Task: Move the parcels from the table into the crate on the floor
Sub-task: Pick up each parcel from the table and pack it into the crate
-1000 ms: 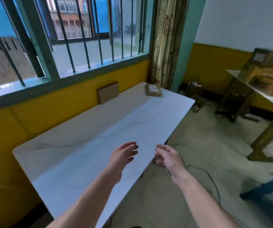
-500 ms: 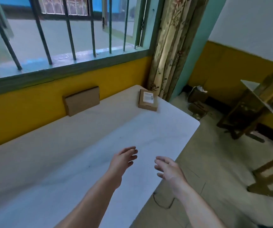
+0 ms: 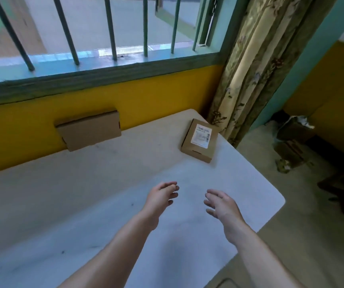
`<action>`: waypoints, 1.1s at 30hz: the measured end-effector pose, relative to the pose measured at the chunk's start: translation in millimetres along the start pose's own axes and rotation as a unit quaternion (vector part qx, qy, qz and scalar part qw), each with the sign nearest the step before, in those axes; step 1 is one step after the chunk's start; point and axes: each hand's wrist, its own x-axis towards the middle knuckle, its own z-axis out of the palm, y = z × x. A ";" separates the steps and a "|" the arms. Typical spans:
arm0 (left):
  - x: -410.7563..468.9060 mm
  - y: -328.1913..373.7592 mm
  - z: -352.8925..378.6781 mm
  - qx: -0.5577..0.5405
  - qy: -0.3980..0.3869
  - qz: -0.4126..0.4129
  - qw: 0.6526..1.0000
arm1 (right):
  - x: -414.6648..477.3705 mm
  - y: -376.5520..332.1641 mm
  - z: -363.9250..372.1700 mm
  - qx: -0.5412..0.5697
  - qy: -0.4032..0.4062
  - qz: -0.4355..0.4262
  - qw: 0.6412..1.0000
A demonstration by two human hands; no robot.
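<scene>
Two cardboard parcels are seen on the white table: a labelled parcel lies flat near the far right corner, and a plain flat parcel is propped against the yellow wall. The left hand and right hand are held above the tabletop, fingers loosely spread, nothing gripped, well short of both parcels.

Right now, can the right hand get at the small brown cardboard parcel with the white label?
Probably yes: the right hand, open, has only bare white tabletop between it and the small labelled brown cardboard parcel.
</scene>
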 end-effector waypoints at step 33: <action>145.7 29.1 62.0 0.098 0.287 0.030 0.952 | 166.4 -38.4 0.0 0.046 -0.152 0.042 0.987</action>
